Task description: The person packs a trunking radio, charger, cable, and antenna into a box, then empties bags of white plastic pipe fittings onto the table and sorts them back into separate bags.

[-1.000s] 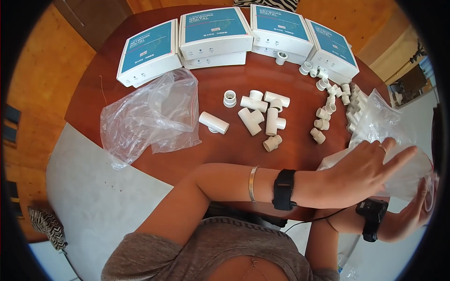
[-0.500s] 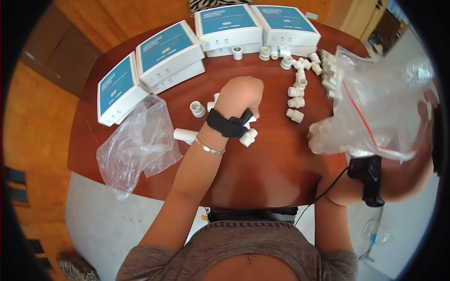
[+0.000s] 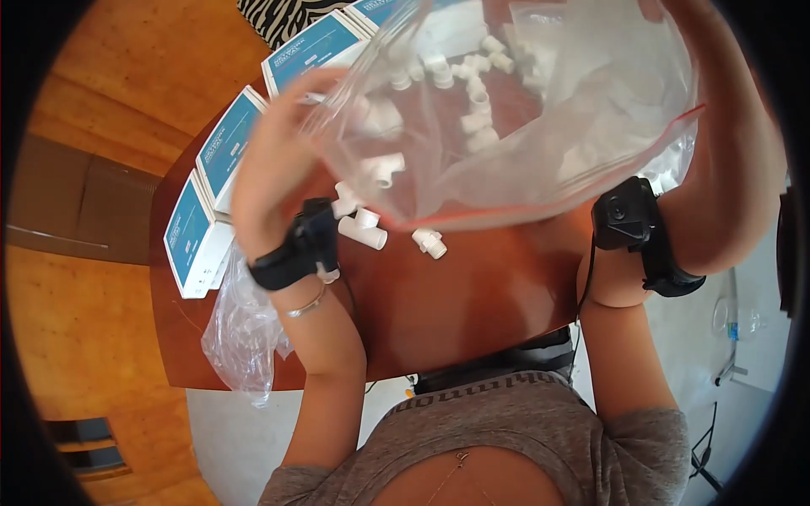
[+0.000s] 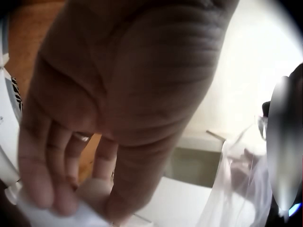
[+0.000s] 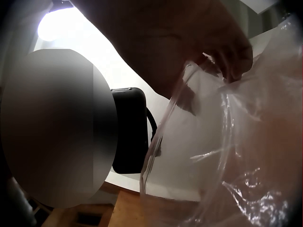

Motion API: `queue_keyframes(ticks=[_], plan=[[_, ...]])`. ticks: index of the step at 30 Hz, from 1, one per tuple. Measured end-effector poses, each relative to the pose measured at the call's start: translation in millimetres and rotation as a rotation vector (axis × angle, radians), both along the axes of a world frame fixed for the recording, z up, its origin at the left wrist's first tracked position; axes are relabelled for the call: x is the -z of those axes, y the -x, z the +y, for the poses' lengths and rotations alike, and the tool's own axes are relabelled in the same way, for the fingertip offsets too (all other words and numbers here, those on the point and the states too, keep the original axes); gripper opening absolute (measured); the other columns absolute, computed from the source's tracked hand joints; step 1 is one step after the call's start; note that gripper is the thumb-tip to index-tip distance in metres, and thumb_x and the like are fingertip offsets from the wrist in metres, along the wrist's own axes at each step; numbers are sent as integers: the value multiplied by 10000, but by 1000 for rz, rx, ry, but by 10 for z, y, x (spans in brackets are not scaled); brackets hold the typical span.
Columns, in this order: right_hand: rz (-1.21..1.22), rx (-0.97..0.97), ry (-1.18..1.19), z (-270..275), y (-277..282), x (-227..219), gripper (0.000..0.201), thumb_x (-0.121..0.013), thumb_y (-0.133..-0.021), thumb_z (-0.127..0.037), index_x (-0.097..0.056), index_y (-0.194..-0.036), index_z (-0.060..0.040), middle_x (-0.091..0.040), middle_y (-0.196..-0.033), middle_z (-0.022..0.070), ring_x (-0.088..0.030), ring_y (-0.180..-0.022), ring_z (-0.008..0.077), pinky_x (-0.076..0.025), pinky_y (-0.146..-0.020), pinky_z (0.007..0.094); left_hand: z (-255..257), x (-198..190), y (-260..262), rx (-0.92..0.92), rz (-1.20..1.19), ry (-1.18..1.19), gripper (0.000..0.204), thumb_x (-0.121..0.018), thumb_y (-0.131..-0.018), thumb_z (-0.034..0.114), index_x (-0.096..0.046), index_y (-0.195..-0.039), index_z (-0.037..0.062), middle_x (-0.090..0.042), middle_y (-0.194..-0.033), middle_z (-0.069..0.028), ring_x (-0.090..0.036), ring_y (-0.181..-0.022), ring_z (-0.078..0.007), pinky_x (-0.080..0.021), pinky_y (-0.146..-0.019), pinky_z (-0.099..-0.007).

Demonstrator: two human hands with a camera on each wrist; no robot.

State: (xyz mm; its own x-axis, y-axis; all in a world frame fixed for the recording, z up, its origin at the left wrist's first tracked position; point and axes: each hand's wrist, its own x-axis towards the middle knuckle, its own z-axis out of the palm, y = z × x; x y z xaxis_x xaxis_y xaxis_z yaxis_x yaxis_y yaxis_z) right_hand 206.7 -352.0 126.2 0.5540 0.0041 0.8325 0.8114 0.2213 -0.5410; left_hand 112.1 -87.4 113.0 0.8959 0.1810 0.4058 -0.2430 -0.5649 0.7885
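My right hand point(image 5: 203, 52) pinches the rim of a clear plastic bag point(image 3: 540, 181) with a red zip line, held up over the table, its mouth facing me. In the head view that hand is mostly cut off at the top. My left hand point(image 3: 283, 156), blurred, is at the bag's left side. In the left wrist view its fingers and thumb grip a white plastic pipe fitting point(image 4: 61, 215), only partly showing. Below the bag on the table lie a white tee fitting point(image 3: 364, 231) and a short threaded fitting point(image 3: 430, 244).
Several more white fittings point(image 3: 479, 110) show through the bag on the brown table point(image 3: 472, 295). White and blue boxes point(image 3: 228, 152) line the table's far left edge. Another crumpled clear bag point(image 3: 240, 337) lies at the left edge. A cable point(image 3: 585, 278) hangs from the right wrist camera.
My left hand went from over by the bag at right to the tee fittings, then up with a fitting. My right hand raised the bag and swung it left across the view.
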Motion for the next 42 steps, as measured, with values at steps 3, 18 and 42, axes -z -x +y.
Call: queue_keyframes(ticks=[3, 18, 42], plan=[[3, -20, -2, 66, 46, 65, 218, -579, -893, -113, -604, -1017, 65, -626, -1017, 128, -613, -910, 185, -499, -883, 315, 127, -210, 147, -153, -388, 98, 308, -555, -930, 145, -558, -1192, -16, -639, -910, -97, -592, -704, -127, -488, -632, -237], [13, -89, -17, 193, 148, 171, 220, -560, -901, -111, -580, -1031, 66, -612, -1023, 132, -617, -906, 192, -512, -874, 320, -271, -447, 654, 33, 200, -103, 339, -461, -958, 45, -456, -1274, -77, -637, -1052, -153, -627, -948, -178, -487, -842, -290], [-177, -82, -133, -412, -300, -404, 225, -531, -913, -107, -541, -1053, 68, -590, -1032, 138, -623, -899, 204, -534, -861, 329, 37, -556, 1350, -393, 46, -251, 410, -501, -955, 231, -503, -1257, -47, -633, -1092, -173, -603, -1011, -227, -445, -898, -322]])
